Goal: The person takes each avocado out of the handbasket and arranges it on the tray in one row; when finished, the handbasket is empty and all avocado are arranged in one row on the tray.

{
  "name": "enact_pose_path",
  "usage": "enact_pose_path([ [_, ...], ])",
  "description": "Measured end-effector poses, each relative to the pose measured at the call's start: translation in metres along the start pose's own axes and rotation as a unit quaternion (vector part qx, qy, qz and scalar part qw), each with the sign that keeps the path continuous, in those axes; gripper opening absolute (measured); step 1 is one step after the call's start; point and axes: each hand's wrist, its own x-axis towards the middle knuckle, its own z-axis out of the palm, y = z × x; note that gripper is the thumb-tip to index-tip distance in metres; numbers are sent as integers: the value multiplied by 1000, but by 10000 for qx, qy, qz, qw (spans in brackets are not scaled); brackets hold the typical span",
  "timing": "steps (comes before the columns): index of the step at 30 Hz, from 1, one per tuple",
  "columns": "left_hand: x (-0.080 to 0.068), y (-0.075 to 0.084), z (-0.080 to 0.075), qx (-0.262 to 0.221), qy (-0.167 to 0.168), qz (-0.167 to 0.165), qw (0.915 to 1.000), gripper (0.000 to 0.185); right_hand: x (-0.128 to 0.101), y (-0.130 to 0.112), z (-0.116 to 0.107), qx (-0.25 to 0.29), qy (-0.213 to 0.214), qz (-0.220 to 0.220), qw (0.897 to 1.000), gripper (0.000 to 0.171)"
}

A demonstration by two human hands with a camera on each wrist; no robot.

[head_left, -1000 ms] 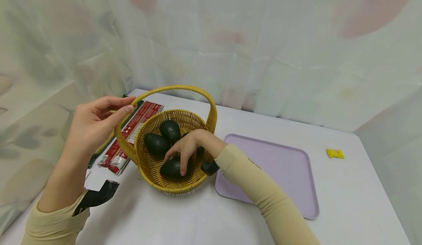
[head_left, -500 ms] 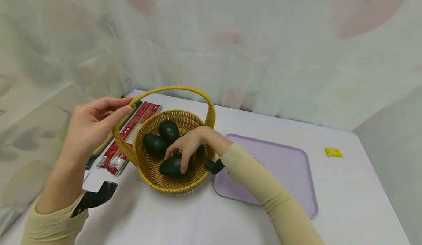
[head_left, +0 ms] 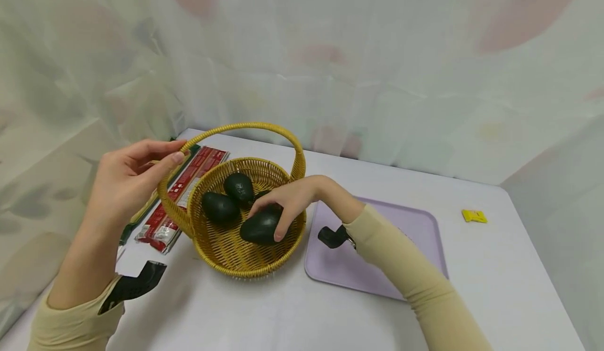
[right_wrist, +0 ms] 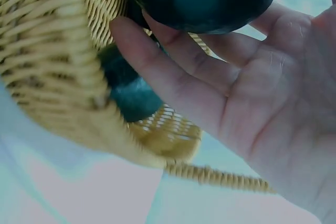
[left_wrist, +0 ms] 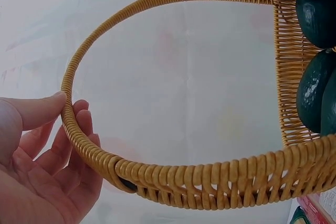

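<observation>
Head view: left hand (head_left: 127,180), left of centre, pinches the arched handle of the yellow woven wicker basket (head_left: 222,248) between thumb and fingers, likely to steady the basket while the other hand works inside. Right hand (head_left: 290,201) at frame centre curls round a dark green oval avocado (head_left: 259,227), which sits above the basket floor near the right rim, tilted, so it looks lifted rather than resting. Two more dark avocados (head_left: 231,196) lie side by side in the back left of the basket. Flat lilac plastic tray (head_left: 401,235) sits just right of the basket on the white surface (head_left: 264,314), close enough to take a fruit. Red and white flat packets (head_left: 181,196) lie left of the basket, partly behind the handle. Small yellow tag (head_left: 474,215) far right, well apart.

Left wrist view: left hand lower left, thumb (left_wrist: 37,109) on the outer side of the handle hoop (left_wrist: 173,179), fingers behind it; a light pinch, not a full fist. Avocados at the right edge inside the wicker wall.

Right wrist view: right hand fills the right half, fingers (right_wrist: 173,85) curved under the held avocado at top centre, cradling it from below. Another dark avocado (right_wrist: 128,95) below it against the basket weave, left.
</observation>
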Motion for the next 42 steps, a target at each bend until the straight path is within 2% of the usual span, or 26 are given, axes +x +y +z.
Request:
enact_pose_path([
  [7,0,-2,-1,-137,9,46,9999,28,-25,6,3,175,324,-36,9993,68],
  [13,0,-3,-2,-254,22,57,9997,27,-49,15,6,217,639,130,9976,66],
  [24,1,-6,-2,-295,31,-59,9995,27,-91,47,17,686,1019,-37,9924,61],
  [29,1,-6,-2,-285,22,-136,9995,28,-102,62,26,1159,1263,146,9851,59],
  [35,0,-5,-3,-360,6,-271,9990,28,-108,80,37,1787,1463,599,9711,62],
  [38,1,-5,-2,-397,4,-269,9988,28,-110,91,42,1948,1528,830,9653,64],
  [42,2,-5,-1,-428,1,-224,9988,28,-112,104,48,2042,1667,917,9603,61],
])
